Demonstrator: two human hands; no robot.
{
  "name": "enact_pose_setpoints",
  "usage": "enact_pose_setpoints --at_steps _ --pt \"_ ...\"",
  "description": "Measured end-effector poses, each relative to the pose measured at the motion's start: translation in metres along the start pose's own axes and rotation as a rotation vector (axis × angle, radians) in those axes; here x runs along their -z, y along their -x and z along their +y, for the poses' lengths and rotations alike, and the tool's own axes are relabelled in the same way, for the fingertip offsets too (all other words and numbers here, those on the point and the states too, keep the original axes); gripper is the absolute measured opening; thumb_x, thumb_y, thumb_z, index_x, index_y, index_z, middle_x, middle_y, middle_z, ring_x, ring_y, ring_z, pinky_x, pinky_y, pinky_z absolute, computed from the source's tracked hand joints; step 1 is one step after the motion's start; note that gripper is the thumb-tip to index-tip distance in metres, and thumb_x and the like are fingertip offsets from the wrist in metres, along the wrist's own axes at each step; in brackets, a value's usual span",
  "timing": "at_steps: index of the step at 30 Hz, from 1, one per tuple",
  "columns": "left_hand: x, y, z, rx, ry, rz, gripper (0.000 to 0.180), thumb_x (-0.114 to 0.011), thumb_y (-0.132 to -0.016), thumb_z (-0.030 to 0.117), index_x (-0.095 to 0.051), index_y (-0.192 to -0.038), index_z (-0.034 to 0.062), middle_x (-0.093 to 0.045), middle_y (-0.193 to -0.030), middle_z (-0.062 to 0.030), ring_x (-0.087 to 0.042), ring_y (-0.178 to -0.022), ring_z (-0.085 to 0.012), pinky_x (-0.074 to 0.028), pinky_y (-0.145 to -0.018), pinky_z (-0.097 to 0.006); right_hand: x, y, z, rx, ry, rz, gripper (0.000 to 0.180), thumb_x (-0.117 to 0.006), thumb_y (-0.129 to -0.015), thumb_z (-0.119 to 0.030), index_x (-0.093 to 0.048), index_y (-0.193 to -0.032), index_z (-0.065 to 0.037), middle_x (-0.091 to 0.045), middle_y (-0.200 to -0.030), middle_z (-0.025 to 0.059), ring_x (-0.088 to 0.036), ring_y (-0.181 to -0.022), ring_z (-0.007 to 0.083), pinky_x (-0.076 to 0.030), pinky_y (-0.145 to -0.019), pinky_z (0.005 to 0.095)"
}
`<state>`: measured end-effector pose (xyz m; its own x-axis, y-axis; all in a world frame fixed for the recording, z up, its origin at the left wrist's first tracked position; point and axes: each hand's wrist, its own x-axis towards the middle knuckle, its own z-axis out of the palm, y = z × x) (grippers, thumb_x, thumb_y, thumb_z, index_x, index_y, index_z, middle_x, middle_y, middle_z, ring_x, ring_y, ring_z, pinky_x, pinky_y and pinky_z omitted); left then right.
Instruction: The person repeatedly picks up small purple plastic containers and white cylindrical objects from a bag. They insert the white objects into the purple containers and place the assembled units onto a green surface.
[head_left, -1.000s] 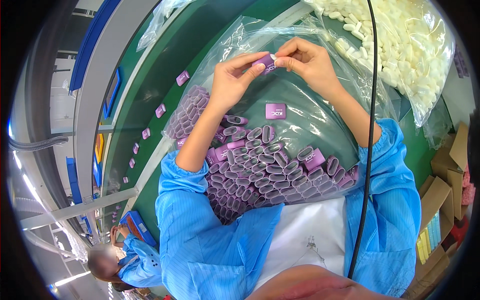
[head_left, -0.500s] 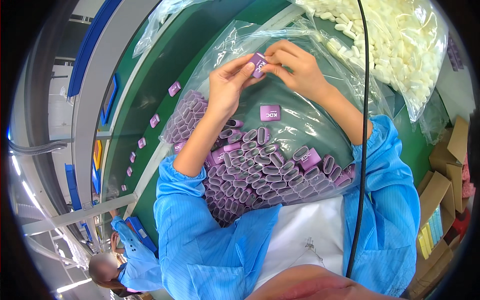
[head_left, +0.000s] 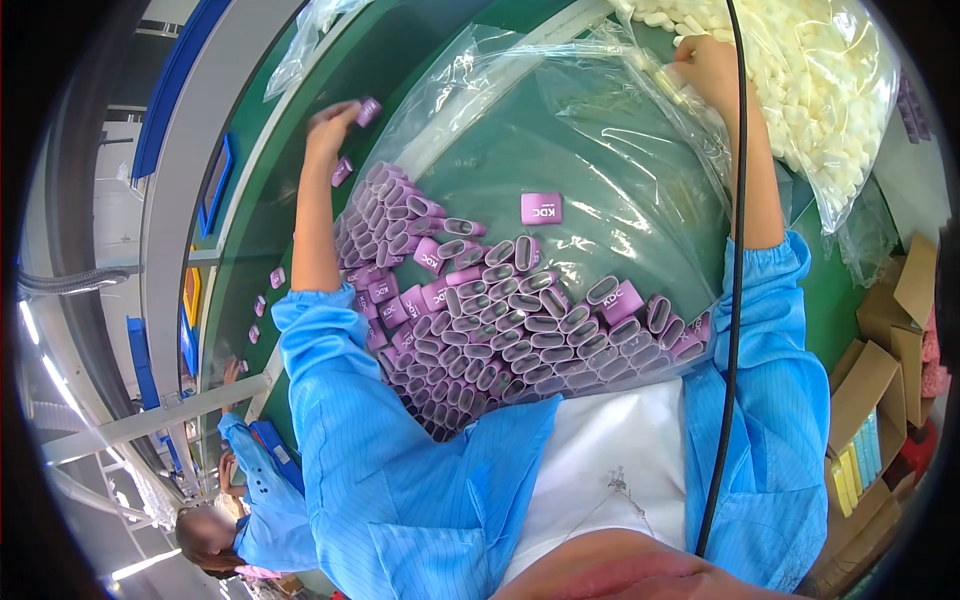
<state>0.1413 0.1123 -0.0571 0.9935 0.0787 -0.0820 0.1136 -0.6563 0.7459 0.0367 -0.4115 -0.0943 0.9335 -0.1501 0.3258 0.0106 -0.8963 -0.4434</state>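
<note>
My left hand [head_left: 332,128] is stretched out to the far left over the green belt, blurred a little by motion. A purple oval shell [head_left: 369,110] with pale print is at its fingertips. At the far right, my right hand [head_left: 708,68] is beside the clear bag's pile of small off-white oval pieces [head_left: 800,100]. Its fingers are curled together, and whatever they may hold is hidden. Between my arms, many hollow purple shells [head_left: 520,320] lie heaped on clear plastic film, most with their open ends up. One purple shell [head_left: 541,208] lies apart on the film.
More purple shells [head_left: 277,277] lie spaced along the green belt [head_left: 290,215] at the left. A black cable [head_left: 737,250] hangs down in front of my right arm. Cardboard boxes [head_left: 868,430] stand at the right. Another person in blue [head_left: 270,510] works at lower left.
My hands have parted from a purple shell held between them. The left moved left to the belt with a shell, the right moved to the off-white pieces. Shells on the belt have shifted.
</note>
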Motion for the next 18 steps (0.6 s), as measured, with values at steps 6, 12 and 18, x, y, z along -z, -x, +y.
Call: enact_pose_setpoints --at_steps 6,12,18 --pt "-0.048 0.042 0.026 -0.657 -0.747 0.599 0.031 -0.071 -0.076 0.021 -0.067 -0.103 0.0062 -0.064 -0.103 -0.0119 -0.058 -0.094 -0.0266 -0.045 -0.083 -0.037 -0.004 0.006 -0.017 0.087 0.222 -0.083 0.018 -0.066 -0.076 -0.017 -0.065 -0.084 0.000 -0.066 -0.080 0.0188 -0.063 -0.076 0.0351 -0.050 -0.069 0.0416" --pt "-0.130 0.186 0.120 -0.959 -0.421 -0.533 0.037 -0.077 -0.072 0.019 -0.063 -0.104 0.0056 -0.060 -0.106 -0.0087 -0.056 -0.100 -0.0253 -0.044 -0.090 -0.034 -0.005 0.015 -0.034 0.113 0.211 0.141 0.019 -0.066 -0.078 -0.015 -0.061 -0.091 -0.002 -0.064 -0.080 0.0175 -0.064 -0.076 0.0274 -0.048 -0.067 0.0399" --pt "-0.145 0.173 0.123 -0.527 -0.079 -0.476 0.034 -0.078 -0.070 0.008 -0.061 -0.099 0.0007 -0.067 -0.094 -0.0075 -0.063 -0.088 -0.0162 -0.049 -0.081 -0.029 0.013 0.038 -0.101 0.108 -0.764 -0.104 0.015 -0.067 -0.081 -0.011 -0.062 -0.090 0.000 -0.064 -0.077 0.0059 -0.061 -0.070 0.0140 -0.049 -0.063 0.0294"
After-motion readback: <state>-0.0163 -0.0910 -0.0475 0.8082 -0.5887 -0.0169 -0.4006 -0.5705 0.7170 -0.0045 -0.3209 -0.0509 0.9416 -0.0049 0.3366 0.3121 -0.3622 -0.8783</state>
